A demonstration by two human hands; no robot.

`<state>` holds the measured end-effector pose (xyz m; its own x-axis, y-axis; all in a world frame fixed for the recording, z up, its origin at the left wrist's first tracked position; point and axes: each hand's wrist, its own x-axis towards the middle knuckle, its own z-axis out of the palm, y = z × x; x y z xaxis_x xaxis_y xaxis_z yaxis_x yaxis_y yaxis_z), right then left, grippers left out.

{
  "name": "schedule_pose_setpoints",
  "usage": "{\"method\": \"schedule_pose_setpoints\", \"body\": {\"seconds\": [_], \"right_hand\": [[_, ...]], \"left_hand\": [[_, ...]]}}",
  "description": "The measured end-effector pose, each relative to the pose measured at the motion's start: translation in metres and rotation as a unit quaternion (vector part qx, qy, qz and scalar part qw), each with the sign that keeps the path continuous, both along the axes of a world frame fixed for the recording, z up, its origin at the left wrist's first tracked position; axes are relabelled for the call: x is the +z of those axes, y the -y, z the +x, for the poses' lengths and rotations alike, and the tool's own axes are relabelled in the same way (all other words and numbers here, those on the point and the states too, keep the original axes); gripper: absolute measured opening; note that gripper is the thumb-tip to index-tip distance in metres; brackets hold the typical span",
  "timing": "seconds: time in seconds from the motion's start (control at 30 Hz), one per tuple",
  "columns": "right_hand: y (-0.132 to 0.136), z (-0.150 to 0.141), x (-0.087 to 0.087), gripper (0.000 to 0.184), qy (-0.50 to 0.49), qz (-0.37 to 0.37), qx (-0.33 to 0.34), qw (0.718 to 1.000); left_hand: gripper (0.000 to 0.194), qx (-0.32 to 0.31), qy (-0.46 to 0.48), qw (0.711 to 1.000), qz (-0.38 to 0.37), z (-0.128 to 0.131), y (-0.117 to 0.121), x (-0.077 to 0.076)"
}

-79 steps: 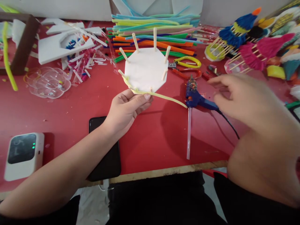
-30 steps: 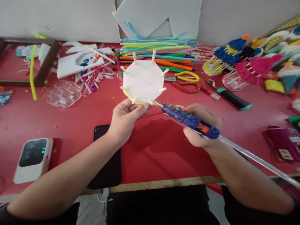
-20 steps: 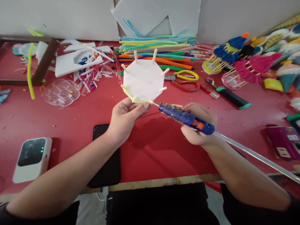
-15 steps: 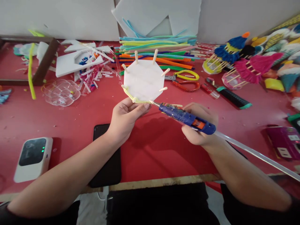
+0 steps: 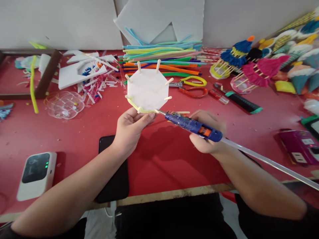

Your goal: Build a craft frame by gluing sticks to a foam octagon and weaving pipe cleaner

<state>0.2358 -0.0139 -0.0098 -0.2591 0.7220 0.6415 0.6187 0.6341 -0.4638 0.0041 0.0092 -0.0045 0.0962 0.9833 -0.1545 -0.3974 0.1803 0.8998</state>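
A white octagonal board (image 5: 148, 89) with several short wooden sticks standing around its edge is held up above the table. My left hand (image 5: 131, 127) pinches it at its lower edge between thumb and fingers. Along the lower left rim runs a yellow fuzzy strip (image 5: 133, 103). My right hand (image 5: 208, 131) is wrapped round a blue hot glue gun (image 5: 191, 125), partly hidden behind it. The gun's metal nozzle meets the board's bottom edge, close to my left thumb. A long clear glue stick (image 5: 264, 161) extends from the gun's back end.
Coloured pipe cleaners (image 5: 161, 56) lie along the back, with scissors (image 5: 193, 86) and a box cutter (image 5: 244, 102) in front. Small yarn-wrapped stick models (image 5: 261, 71) stand at right. A black phone (image 5: 114, 179) and a white device (image 5: 37, 176) lie near the front edge.
The camera view has shifted slightly, so everything appears a little lower and more to the left. The nozzle stays at the board's bottom edge, and both hands keep their holds.
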Motion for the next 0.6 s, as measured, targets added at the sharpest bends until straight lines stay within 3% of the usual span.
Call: {"method": "schedule_pose_setpoints", "body": {"seconds": [0.3, 0.6], "right_hand": [[-0.0005, 0.0003, 0.0022, 0.025, 0.007, 0.004, 0.005, 1.000], [-0.0004, -0.0002, 0.0032, 0.027, 0.014, 0.013, -0.002, 1.000]], "left_hand": [[0.030, 0.018, -0.024, 0.999, -0.014, 0.0008, 0.0005, 0.0021], [0.023, 0.013, -0.018, 1.000, -0.007, 0.0011, 0.0006, 0.0023]]}}
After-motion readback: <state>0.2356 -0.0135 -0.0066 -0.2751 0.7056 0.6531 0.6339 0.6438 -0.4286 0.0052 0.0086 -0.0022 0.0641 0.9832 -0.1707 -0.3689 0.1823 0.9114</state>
